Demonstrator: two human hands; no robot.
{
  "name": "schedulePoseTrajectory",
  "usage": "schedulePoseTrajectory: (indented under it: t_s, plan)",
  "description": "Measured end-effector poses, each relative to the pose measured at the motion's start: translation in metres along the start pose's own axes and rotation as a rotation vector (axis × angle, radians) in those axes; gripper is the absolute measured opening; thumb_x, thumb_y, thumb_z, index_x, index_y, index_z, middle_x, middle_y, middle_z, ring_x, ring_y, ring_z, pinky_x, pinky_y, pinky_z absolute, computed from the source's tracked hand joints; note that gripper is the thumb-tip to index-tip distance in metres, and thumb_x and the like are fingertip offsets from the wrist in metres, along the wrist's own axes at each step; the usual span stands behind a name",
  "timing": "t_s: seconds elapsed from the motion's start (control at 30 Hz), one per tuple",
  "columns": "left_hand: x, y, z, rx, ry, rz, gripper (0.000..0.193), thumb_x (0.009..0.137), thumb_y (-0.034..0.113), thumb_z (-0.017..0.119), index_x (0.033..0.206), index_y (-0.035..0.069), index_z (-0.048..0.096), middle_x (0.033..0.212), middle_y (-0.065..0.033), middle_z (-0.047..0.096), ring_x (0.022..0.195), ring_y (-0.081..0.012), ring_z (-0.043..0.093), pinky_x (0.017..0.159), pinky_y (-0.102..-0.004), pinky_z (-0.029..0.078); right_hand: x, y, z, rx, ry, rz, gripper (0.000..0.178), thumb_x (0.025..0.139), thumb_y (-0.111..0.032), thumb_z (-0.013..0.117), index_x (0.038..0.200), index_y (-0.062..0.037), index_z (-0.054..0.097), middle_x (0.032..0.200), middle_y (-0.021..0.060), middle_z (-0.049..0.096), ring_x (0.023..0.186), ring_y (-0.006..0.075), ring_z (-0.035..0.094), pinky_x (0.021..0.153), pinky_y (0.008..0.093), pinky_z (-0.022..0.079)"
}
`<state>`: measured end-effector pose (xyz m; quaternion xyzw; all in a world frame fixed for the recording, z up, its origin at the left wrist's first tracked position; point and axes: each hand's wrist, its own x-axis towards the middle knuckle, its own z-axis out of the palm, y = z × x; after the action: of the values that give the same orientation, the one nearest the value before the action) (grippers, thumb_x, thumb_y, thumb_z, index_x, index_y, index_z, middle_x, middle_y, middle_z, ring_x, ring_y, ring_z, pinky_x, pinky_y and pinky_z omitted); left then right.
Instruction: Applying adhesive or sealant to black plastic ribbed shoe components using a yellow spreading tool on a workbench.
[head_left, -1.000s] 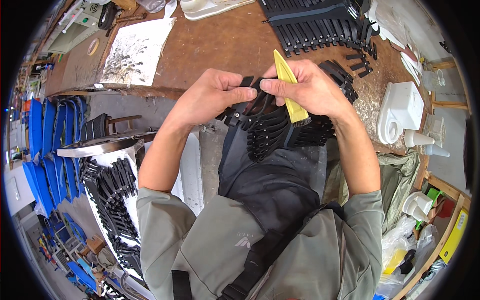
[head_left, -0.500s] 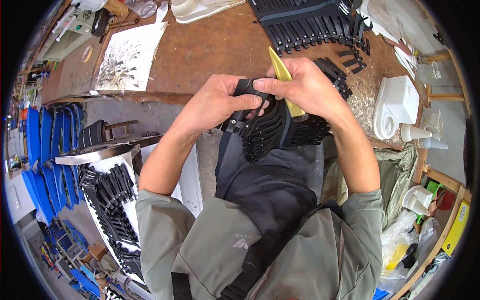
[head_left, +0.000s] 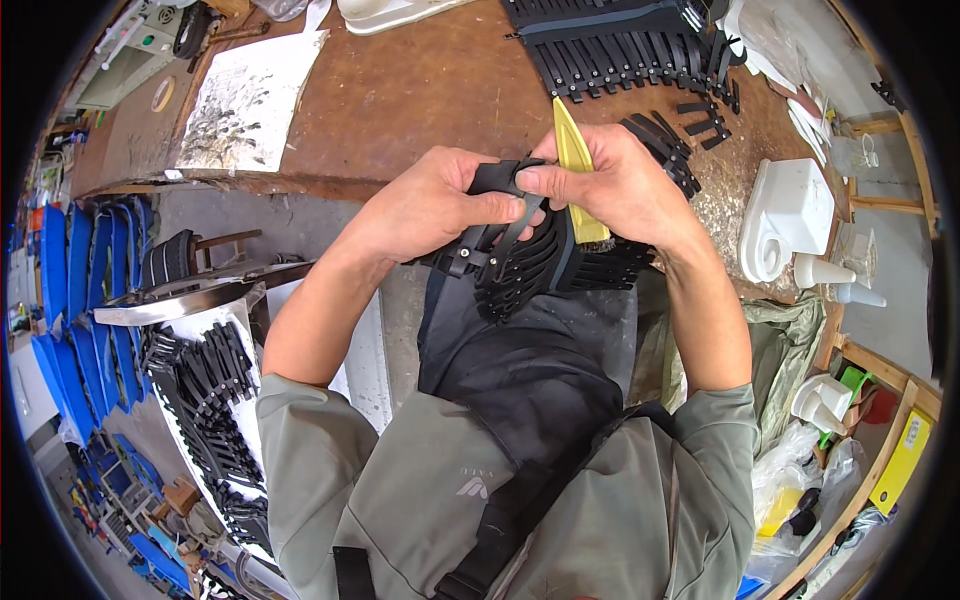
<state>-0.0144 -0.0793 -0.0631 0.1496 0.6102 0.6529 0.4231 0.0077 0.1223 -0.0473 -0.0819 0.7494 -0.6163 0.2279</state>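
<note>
Left hand (head_left: 430,205): closed narrow, thumb and fingers pinching a black strap (head_left: 492,178).
Right hand (head_left: 620,190): holding a yellow brush (head_left: 572,150), with the thumb pressed on the same strap, near the left thumb.
Brush position: pointed end up, dark bristles down, over a black slatted piece (head_left: 520,262); cannot tell whether touching it.
Slatted piece: just below both hands, over the dark apron (head_left: 520,360), with curved loops and small metal rivets.
Shirt print (head_left: 474,483): pale angular logo with tiny lettering, on the front of a grey-green shirt (head_left: 400,510).
Yellow panel (head_left: 902,462): at far right, with a pale label patch (head_left: 912,432), marks too small to read.
Bench (head_left: 420,90): brown and worn, with a black-smudged white sheet (head_left: 252,100) at left.
Bench, right side: another slatted piece (head_left: 610,55), loose black strips (head_left: 712,127) near it, and a white container (head_left: 790,205).
Lower left: black strips (head_left: 215,380) heaped on a white surface.
</note>
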Motion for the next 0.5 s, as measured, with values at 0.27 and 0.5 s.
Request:
schedulePoseTrajectory:
  t_s: [0.27,0.5]
  plan:
    - [0.007,0.006,-0.003,-0.092,-0.052,-0.145,0.028,0.082,0.008,0.066,0.106,-0.005,0.061,0.09,-0.0132,0.068,0.077,-0.0158,0.066,0.073,-0.0271,0.054,-0.052,-0.018,-0.046,0.126,0.449,-0.391,0.026,0.079,-0.012,0.072,0.097,0.0041,0.063,0.083,0.0108,0.067,0.067,0.0151,0.063,0.061,0.0242,0.051]
    - [0.012,0.007,-0.001,-0.136,-0.099,-0.117,0.028,0.082,0.008,0.066,0.105,-0.006,0.06,0.09,-0.0146,0.068,0.077,-0.0172,0.067,0.073,-0.0274,0.055,-0.027,-0.007,-0.012,-0.028,0.328,-0.345,0.016,0.079,-0.004,0.07,0.093,0.0033,0.066,0.082,0.0073,0.066,0.069,0.0099,0.06,0.06,0.0211,0.048]
